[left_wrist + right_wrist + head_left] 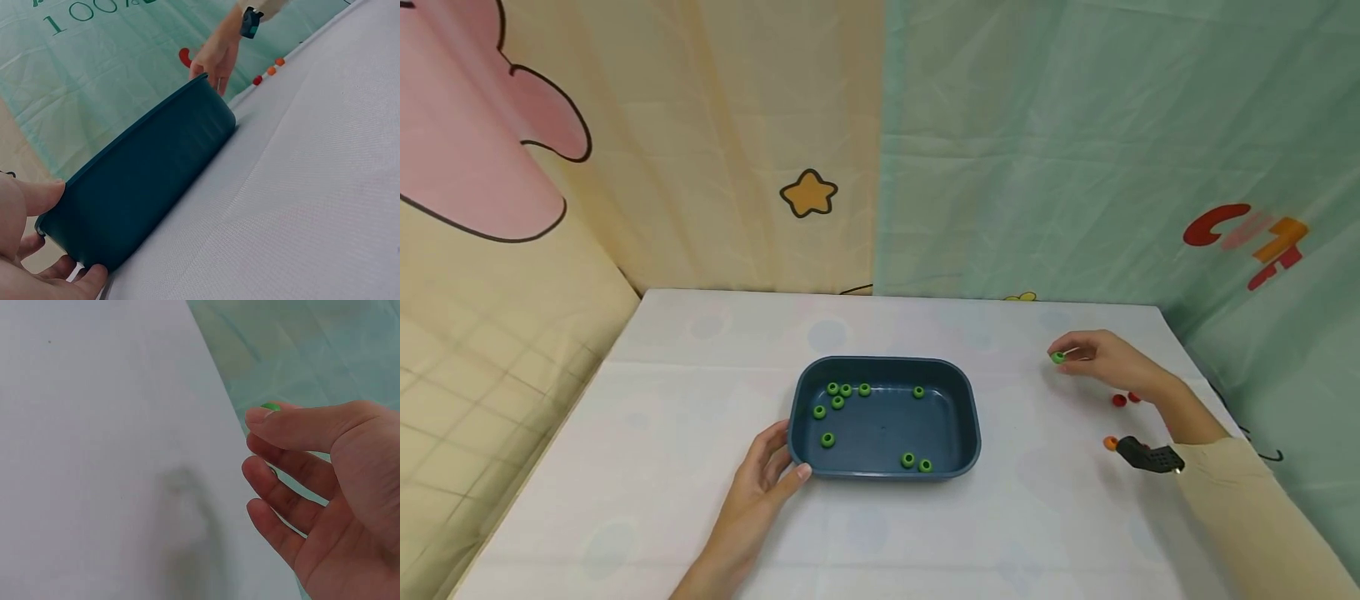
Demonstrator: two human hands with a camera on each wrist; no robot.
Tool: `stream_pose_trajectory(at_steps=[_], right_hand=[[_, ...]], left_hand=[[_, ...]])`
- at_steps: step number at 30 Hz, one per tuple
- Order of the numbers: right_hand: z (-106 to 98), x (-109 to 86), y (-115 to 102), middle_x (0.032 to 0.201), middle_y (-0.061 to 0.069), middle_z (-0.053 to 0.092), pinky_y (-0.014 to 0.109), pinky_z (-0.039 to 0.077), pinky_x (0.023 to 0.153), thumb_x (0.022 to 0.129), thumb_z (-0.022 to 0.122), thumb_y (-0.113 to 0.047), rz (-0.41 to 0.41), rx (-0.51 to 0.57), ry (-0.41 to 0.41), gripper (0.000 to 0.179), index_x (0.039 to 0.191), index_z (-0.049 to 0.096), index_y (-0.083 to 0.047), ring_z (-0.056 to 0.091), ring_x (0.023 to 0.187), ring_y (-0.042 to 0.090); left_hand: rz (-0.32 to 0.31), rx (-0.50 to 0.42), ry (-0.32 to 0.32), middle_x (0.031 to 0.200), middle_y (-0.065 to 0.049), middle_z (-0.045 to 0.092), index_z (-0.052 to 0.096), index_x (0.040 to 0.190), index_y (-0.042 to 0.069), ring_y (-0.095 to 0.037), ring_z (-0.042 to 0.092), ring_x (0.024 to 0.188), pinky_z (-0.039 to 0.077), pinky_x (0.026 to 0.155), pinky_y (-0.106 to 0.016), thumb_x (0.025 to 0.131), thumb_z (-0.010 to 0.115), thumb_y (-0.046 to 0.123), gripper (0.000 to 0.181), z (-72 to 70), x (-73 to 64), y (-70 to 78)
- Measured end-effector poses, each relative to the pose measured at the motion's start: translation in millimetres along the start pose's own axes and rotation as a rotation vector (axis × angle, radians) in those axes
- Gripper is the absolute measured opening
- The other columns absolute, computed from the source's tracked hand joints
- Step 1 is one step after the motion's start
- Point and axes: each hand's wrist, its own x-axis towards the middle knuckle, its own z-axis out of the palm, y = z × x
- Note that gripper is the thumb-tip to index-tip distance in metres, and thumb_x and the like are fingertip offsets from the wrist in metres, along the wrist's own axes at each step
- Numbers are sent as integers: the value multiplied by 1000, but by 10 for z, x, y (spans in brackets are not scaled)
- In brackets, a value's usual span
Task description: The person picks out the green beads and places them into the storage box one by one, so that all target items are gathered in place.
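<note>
Near the middle of the table sits a dark blue rectangular plastic tray (883,477) with several green beads (828,439) scattered in it. My left hand (752,492) holds its near left corner, thumb at the rim and fingers along the side; in the left wrist view they meet the tray's outer wall (137,178). Over the table's right side, my right hand (1105,360) pinches a green bead (1057,357) between thumb and fingertips. In the right wrist view the thumb mostly covers that bead (270,407).
Red beads (1119,401) and an orange bead (1110,443) lie on the white tablecloth (700,400) by my right forearm. A black device (1150,457) is worn on the right wrist. Printed curtains (1015,167) hang behind the table.
</note>
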Motion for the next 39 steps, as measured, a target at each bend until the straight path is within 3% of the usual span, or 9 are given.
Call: stream_pose_trajectory(at_steps=[5, 16, 27, 33, 39], right_hand=[[50, 78, -115, 127, 18, 66, 26, 53, 88, 98, 72, -10, -44, 36, -19, 31, 126, 67, 3, 64, 115, 34], [149, 244, -373, 122, 15, 66, 37, 54, 91, 99, 72, -12, -55, 27, -86, 31, 126, 67, 2, 64, 111, 30], [273, 365, -639, 120, 21, 65, 33, 55, 91, 97, 74, -10, -146, 76, -133, 30, 124, 67, 2, 66, 105, 26], [349, 448, -778, 121, 14, 66, 41, 54, 98, 97, 74, -9, -188, 70, -140, 25, 121, 69, -2, 66, 109, 27], [445, 507, -913, 124, 20, 64, 46, 52, 100, 97, 73, -5, -202, 77, -173, 24, 120, 70, -3, 65, 111, 29]], left_hand=[[-9, 5, 10, 157, -10, 37, 35, 155, 13, -27, 39, 143, 48, 99, -21, 97, 73, 7, 69, 0, 5, 4], [11, 0, 4, 157, -11, 38, 36, 154, 12, -26, 41, 142, 48, 99, -22, 97, 72, 4, 69, 8, 15, -25], [-11, -8, -5, 157, -11, 36, 35, 155, 14, -27, 39, 144, 48, 99, -22, 97, 73, 8, 69, 20, 30, -15], [-15, 0, 8, 157, -11, 36, 35, 155, 13, -28, 39, 144, 48, 99, -21, 97, 72, 5, 69, 25, 20, 4], [-23, 6, 11, 157, -11, 36, 35, 155, 13, -29, 38, 145, 48, 99, -21, 97, 72, 6, 70, 17, 15, 6]])
